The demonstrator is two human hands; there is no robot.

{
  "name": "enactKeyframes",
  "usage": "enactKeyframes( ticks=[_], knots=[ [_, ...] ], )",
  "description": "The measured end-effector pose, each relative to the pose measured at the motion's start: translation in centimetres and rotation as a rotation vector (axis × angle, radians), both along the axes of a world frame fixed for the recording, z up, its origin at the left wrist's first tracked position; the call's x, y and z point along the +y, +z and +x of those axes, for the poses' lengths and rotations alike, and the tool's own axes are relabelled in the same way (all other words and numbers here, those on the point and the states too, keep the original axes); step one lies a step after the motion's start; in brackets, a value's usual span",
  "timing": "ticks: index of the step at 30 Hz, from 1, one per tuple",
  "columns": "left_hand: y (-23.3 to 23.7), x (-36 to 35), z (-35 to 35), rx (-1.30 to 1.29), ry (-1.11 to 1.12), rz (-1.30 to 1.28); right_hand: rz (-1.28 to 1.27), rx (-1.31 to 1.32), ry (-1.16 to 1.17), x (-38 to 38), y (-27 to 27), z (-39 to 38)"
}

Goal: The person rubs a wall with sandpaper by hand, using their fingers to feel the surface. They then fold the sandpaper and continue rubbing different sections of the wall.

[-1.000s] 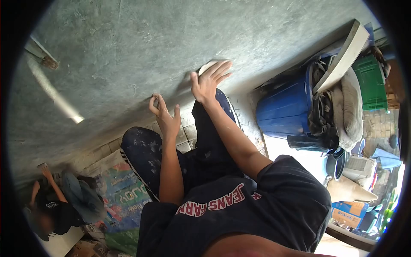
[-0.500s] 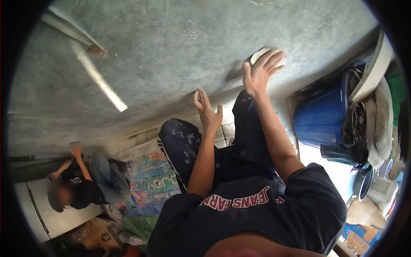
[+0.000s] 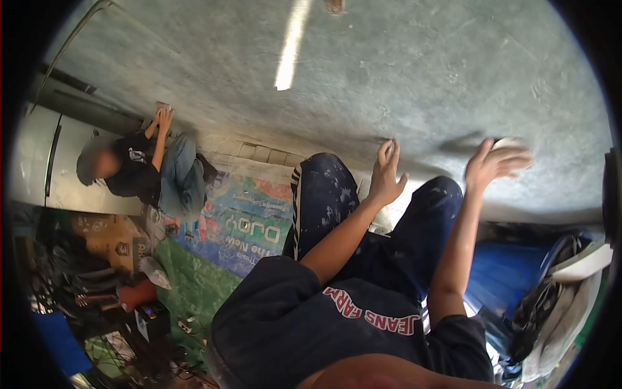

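My right hand [image 3: 494,165] is pressed to the grey wall [image 3: 389,78] with its fingers over a pale, flat, round-edged pad [image 3: 512,142]. The fingers are slightly blurred, and they hide most of the pad. A dark shadow falls on the wall to the left of it. My left hand [image 3: 387,178] is raised above my knees with nothing in it. Its fingers point up and its thumb stands apart, with the fingertips at or very near the wall. Pale specks mark my dark trousers [image 3: 324,185].
At left, another person [image 3: 142,162] sits holding a small block [image 3: 162,106] to the wall. A printed sheet [image 3: 246,220] and a green sheet [image 3: 194,279] cover the floor. A blue tub [image 3: 505,272] stands by my right arm. A cardboard box [image 3: 110,236] lies lower left.
The view has turned, shifting the wall and my hands rightward in the picture. My right hand stays on the pad. The other person's hands have come together at the block.
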State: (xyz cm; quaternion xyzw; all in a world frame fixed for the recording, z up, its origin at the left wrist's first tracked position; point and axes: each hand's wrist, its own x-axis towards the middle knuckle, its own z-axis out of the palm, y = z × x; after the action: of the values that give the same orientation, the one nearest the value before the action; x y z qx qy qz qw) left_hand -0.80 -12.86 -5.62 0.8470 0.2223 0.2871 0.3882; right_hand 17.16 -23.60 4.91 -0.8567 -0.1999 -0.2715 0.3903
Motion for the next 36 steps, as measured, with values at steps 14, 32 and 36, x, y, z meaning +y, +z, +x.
enactKeyframes(
  ticks=[14,32,36],
  knots=[
    [1.1,0.4,0.6,0.036,-0.008,-0.031,-0.161,-0.089,0.046,-0.3,-1.3,-1.1],
    [0.7,0.3,0.7,-0.030,-0.003,-0.024,-0.004,-0.106,-0.043,0.0,7.2,0.6],
    [0.6,-0.1,1.0,-0.054,0.032,-0.008,-0.251,-0.188,-0.066,0.0,-1.2,0.2]
  ],
)
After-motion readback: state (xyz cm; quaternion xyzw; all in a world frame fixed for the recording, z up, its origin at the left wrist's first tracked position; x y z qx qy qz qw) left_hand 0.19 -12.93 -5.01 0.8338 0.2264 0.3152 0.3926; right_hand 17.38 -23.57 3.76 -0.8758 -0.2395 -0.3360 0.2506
